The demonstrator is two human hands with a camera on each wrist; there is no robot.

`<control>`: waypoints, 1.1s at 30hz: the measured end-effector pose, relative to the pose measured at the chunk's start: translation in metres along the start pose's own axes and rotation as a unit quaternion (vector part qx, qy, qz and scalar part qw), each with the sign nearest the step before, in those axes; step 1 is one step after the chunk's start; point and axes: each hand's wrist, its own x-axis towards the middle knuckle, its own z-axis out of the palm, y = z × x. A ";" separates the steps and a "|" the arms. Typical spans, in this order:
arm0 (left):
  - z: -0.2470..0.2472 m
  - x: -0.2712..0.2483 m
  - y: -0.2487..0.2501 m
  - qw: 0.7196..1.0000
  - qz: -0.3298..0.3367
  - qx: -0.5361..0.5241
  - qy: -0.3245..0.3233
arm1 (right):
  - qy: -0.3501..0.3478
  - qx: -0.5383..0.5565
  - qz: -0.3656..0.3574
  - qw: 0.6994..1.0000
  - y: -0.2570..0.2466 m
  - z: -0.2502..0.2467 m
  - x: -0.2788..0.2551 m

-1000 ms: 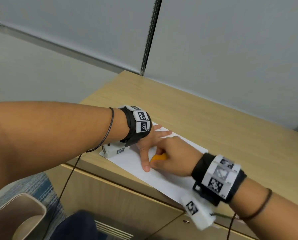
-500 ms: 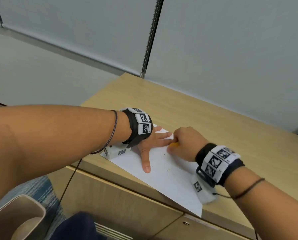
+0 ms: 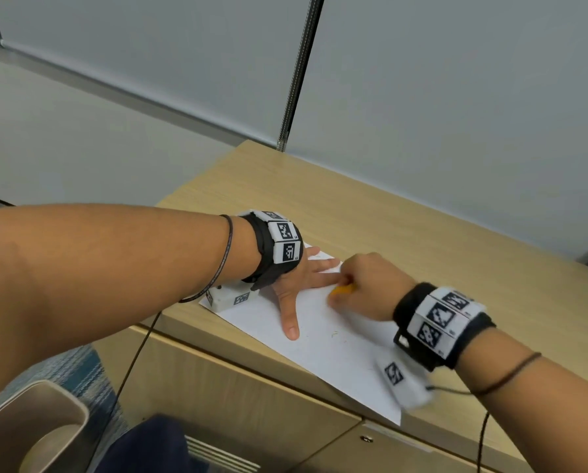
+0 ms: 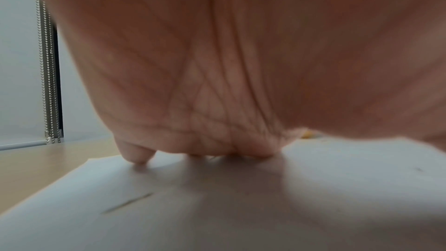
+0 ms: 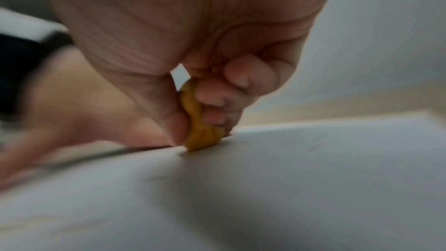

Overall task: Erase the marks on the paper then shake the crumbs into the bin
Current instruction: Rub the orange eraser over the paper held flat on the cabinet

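Note:
A white sheet of paper (image 3: 323,343) lies on the wooden desk (image 3: 405,240), slanting toward the front edge. My left hand (image 3: 297,285) lies flat on it with fingers spread, pressing it down. My right hand (image 3: 364,285) pinches an orange eraser (image 3: 342,289) between thumb and fingertips and presses its tip against the paper beside the left fingers. In the right wrist view the eraser (image 5: 196,121) touches the sheet (image 5: 313,178). A few small crumbs (image 3: 334,333) lie on the paper. In the left wrist view a faint pencil mark (image 4: 128,202) shows on the sheet under my palm (image 4: 217,83).
A beige bin (image 3: 30,428) stands on the floor at the lower left, below the desk's front edge. Cabinet doors (image 3: 238,397) run under the desktop. A grey partition wall (image 3: 422,97) backs the desk. The desk's right half is bare wood.
My right hand with the eraser has moved away from the front edge, up the paper toward the left hand's fingertips, then slightly back. The left hand stays flat on the sheet.

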 end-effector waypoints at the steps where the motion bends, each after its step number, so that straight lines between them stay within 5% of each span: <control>1: 0.001 0.000 0.000 1.000 -0.001 0.006 0.002 | 0.027 -0.003 0.027 0.999 0.009 -0.003 0.005; 6: -0.004 -0.005 0.001 1.000 0.001 -0.004 -0.003 | -0.032 0.022 -0.079 0.996 -0.027 0.017 -0.020; 11: 0.002 0.001 -0.001 1.000 -0.004 0.011 0.001 | 0.040 -0.004 0.044 0.998 0.009 -0.003 0.006; 15: -0.005 -0.006 0.002 1.000 -0.011 -0.012 -0.007 | -0.036 0.026 -0.075 0.996 -0.030 0.015 -0.020; 19: 0.002 0.000 0.000 1.000 -0.002 0.008 -0.002 | 0.030 -0.007 0.036 0.999 0.005 -0.004 0.006; 24: -0.002 -0.002 0.000 1.000 0.007 0.001 0.002 | -0.029 0.016 -0.054 0.998 -0.030 0.016 -0.017; 28: 0.001 0.001 0.000 1.000 0.002 0.014 0.007 | 0.039 -0.004 0.049 0.998 0.001 -0.003 0.005; 32: -0.001 0.001 -0.004 1.000 -0.008 -0.017 -0.002 | -0.024 0.036 -0.062 0.997 -0.035 0.013 -0.015; 33: -0.001 0.001 -0.003 1.000 -0.004 -0.013 0.000 | -0.029 0.039 -0.045 0.998 -0.029 0.011 -0.013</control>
